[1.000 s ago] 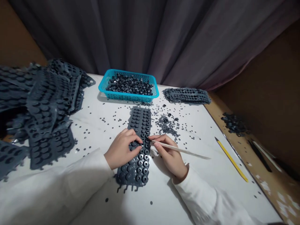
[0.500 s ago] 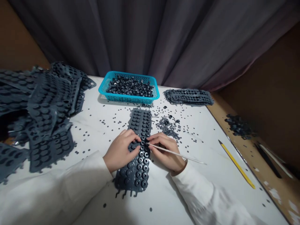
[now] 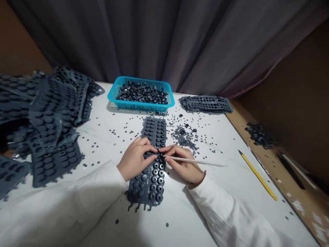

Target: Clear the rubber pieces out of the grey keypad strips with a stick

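Observation:
A dark grey moulded rubber sheet (image 3: 144,185) with rows of round studs lies lengthwise before me; several studs along its right side show open centres. My left hand (image 3: 136,157) rests over its middle, thumb and forefinger drawn close together at the studs. Between thumb and fingers of my right hand (image 3: 183,163) is a thin white stick (image 3: 205,161), its tip pointing left at the sheet's right rows. Both hands' fingertips nearly meet there, and what lies right under them is hidden.
A blue basket (image 3: 141,106) of small dark rubber parts stands behind. More rubber sheets (image 3: 51,113) are heaped left; a stacked bundle (image 3: 205,104) lies back right. Small grey discs (image 3: 183,137) litter the white table (image 3: 102,219). A yellow craft knife or pencil-like tool (image 3: 258,175) lies right.
My left hand has shifted slightly right and its thumb and forefinger have drawn closer. My right fingertips moved a little left, and the stick lies flatter.

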A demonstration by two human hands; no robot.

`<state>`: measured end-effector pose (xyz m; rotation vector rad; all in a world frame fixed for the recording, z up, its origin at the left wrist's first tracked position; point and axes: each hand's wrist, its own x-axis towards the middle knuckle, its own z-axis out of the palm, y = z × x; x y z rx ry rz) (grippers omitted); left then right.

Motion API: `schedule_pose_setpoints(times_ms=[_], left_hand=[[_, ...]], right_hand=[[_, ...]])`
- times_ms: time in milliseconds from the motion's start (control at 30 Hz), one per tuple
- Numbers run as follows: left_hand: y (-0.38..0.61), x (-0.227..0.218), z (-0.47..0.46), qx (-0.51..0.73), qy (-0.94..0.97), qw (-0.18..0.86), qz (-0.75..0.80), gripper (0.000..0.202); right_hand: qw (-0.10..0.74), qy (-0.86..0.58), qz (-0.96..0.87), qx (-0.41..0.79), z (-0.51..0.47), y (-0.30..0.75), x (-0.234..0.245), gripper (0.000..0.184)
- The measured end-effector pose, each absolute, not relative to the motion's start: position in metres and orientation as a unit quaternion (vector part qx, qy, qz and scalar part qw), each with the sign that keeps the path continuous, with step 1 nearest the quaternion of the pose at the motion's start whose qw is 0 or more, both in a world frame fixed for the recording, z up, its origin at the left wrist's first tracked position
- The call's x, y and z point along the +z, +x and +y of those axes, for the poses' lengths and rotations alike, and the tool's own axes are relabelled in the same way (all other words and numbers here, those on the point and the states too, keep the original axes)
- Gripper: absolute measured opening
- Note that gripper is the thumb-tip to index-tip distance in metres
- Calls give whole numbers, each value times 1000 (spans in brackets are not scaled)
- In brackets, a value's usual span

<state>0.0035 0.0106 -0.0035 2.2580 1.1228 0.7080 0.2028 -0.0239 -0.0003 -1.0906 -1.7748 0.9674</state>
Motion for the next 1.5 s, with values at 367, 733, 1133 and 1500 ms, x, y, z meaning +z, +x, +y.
schedule_pose_setpoints(times_ms=[367,733,1133,1500], left_hand=[[5,-5,11,264,820,272,429,5],[4,-7,11,262,817,279,430,6],[5,-6,11,263,818,275,431,6],[5,-6,9,276,819,268,426,5]], right_hand=[[383,-419,-731,378,-23,204,2,12],[376,-402,-764,338,-22,205,-2,9],[312,-349,-852,236,-19,207,-4,11],[376,-428,-757,320,-22,205,-6,12]])
